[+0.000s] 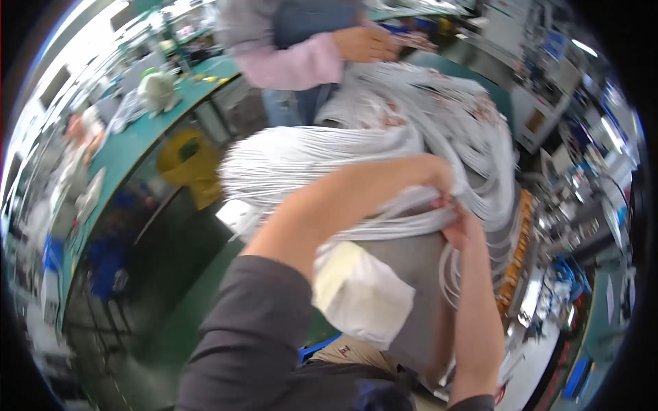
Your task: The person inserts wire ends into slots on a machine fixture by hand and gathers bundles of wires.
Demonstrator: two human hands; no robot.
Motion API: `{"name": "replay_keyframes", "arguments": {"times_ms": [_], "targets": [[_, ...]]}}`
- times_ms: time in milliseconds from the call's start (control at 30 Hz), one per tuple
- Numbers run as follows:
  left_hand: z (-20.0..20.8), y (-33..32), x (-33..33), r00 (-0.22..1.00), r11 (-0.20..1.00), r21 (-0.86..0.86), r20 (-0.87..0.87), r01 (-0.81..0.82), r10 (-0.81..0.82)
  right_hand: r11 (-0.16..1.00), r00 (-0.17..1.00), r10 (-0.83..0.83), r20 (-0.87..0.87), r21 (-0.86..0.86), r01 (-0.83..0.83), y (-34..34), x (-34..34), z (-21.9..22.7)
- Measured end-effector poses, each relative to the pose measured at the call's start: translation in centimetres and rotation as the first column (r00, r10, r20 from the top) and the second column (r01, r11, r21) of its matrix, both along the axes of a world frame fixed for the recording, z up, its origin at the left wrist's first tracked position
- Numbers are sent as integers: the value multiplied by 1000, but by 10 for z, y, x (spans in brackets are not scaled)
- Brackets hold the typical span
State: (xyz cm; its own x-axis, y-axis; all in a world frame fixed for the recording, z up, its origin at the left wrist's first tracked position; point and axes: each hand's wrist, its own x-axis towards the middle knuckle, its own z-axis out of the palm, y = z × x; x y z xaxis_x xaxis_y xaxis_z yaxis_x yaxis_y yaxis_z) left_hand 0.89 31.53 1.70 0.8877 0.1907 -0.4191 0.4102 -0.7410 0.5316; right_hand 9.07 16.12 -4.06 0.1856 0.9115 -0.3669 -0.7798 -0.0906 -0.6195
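Note:
A thick bundle of thin white cables [404, 222] runs across the grey tabletop [418, 274] to my two hands, which meet near the bundle's right end. My left hand [436, 172] reaches over from the left, its fingers bent down and closed on the cables. Just below it, my right hand [463, 227] is closed on the same bundle from the near right side. The fingertips nearly touch and are partly hidden and blurred. Behind my left forearm lies a larger coil of white cables [301, 157]. Loose cable loops [449, 274] hang beside my right wrist.
More white cables with coppery ends [445, 96] are heaped farther back. Across the table stands a person in pink sleeves [301, 65]. A white and pale yellow wrap [363, 294] lies at the near edge. An orange-brown strip [514, 253] borders the right side. At left is a green bench [130, 147].

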Motion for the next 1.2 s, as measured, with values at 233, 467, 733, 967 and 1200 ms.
{"name": "replay_keyframes", "arguments": {"times_ms": [233, 467, 733, 967, 1200], "targets": [[-7, -23, -19, 934, 785, -536, -17, -311, 358, 991, 993, -104, -47, -87, 100, 9, -4, 2], [-4, -18, -24, 899, 781, -562, 139, -274, 415, 982, 995, -95, 2, -166, 94, 2, -1, 3], [-3, -31, -19, 939, 880, -365, 47, -302, 342, 979, 978, -170, -121, -135, 154, -16, -11, 8], [-42, -19, -34, 925, 958, 113, 314, -262, 216, 991, 995, 100, -28, -81, -102, -173, -63, 57], [-35, -108, -72, 875, 698, 609, 482, -375, 50, 955, 989, 146, 1, -261, -140, -311, -42, 93]]}}
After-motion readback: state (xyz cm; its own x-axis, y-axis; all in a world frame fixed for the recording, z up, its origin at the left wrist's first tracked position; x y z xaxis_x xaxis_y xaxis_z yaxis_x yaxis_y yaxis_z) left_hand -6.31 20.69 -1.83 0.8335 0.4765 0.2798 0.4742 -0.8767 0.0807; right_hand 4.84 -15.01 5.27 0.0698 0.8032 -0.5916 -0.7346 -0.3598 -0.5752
